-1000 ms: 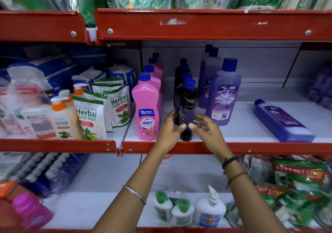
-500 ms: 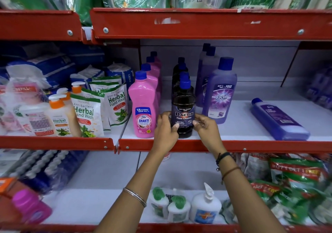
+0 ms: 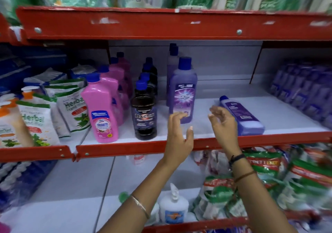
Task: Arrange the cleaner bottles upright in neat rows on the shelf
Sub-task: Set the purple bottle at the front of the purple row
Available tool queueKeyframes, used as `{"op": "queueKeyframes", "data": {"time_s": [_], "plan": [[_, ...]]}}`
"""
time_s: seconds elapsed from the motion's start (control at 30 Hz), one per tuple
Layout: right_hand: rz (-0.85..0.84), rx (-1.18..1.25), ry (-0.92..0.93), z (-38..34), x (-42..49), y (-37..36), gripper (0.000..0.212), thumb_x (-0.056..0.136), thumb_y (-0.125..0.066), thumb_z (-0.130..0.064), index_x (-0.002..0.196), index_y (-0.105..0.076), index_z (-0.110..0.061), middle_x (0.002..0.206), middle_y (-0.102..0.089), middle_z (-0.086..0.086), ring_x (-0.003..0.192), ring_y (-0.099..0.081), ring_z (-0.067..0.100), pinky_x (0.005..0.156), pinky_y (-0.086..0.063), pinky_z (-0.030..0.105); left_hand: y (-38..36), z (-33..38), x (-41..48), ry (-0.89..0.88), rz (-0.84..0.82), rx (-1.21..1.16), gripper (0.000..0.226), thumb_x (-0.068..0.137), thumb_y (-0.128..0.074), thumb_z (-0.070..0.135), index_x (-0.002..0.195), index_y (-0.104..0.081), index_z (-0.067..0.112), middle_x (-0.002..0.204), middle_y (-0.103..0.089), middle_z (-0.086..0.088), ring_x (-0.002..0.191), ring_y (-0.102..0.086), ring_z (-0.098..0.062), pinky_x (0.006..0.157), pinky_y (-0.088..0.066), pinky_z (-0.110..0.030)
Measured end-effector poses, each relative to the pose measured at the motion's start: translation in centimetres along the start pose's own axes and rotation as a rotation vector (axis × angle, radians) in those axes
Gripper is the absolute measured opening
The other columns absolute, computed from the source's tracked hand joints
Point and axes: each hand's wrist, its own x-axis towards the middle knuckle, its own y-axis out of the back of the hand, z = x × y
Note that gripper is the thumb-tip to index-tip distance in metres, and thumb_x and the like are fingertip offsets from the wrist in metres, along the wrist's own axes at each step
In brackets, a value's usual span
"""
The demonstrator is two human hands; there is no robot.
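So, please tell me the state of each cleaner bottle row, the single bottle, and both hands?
Pink bottles: upright, in a row.
Black bottles: upright, in a row.
Purple bottles: upright, in a row.
Purple bottle on the right: lying on its side.
Left hand: open, empty.
Right hand: open, empty, near the lying bottle.

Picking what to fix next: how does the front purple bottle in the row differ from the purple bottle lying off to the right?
The front purple bottle stands upright, cap up; the lying purple bottle is flat on its side, cap toward the back. The standing one heads a row; the lying one sits alone, beside the right hand. Both have blue caps and purple labels. Neither hand holds anything; the left hand hovers open.
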Motion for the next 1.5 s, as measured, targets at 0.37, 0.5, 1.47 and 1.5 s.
{"op": "queueKeyframes", "data": {"time_s": [0.37, 0.5, 1.47, 1.5], "plan": [[-0.155, -0.509, -0.476, 6.9, 9.7, 11.0, 0.037, 0.09, -0.052, -0.023, 0.11, -0.055, 0.008, 0.121, -0.057, 0.031, 0.105, -0.056, 0.04, 0.077, -0.039, 0.033, -15.1, 2.1, 6.7, 0.694, -0.624, -0.012, 0.048, 0.093, -0.049, 0.031, 0.13, -0.036, 0.004, 0.128, -0.057, -0.018, 0.117, -0.056, -0.035, 0.086, -0.045, -0.032], [-0.162, -0.364, -0.483, 8.0, 10.6, 11.5, 0.04, 0.084, -0.064, -0.036, 0.096, -0.055, 0.001, 0.105, -0.061, 0.024, 0.085, -0.054, 0.03, 0.068, -0.038, 0.032, -17.2, 1.5, 5.9, 0.716, -0.547, -0.071, 0.054, 0.083, -0.057, 0.042, 0.125, -0.046, 0.01, 0.13, -0.058, -0.017, 0.116, -0.057, -0.033, 0.099, -0.048, -0.041], [-0.237, 0.25, -0.043, 1.5, 0.6, -1.2, 0.064, 0.065, -0.083, -0.017, 0.118, -0.048, -0.017, 0.115, -0.061, 0.002, 0.102, -0.062, 0.009, 0.078, -0.056, 0.023, -0.2, -0.5, 2.8, 0.381, 0.048, -0.217, 0.07, 0.07, -0.056, 0.007, 0.114, -0.045, 0.06, 0.13, -0.057, -0.011, 0.119, -0.058, -0.022, 0.1, -0.05, -0.047], [-0.24, 0.248, -0.039, 1.5, 0.4, -1.5, 0.063, 0.066, -0.082, -0.018, 0.117, -0.047, -0.019, 0.115, -0.06, 0.001, 0.103, -0.062, 0.009, 0.079, -0.056, 0.024, 0.0, -0.8, 2.6, 0.378, 0.053, -0.213, 0.072, 0.07, -0.056, 0.007, 0.111, -0.044, 0.064, 0.13, -0.057, -0.01, 0.119, -0.057, -0.021, 0.1, -0.05, -0.046]]}}
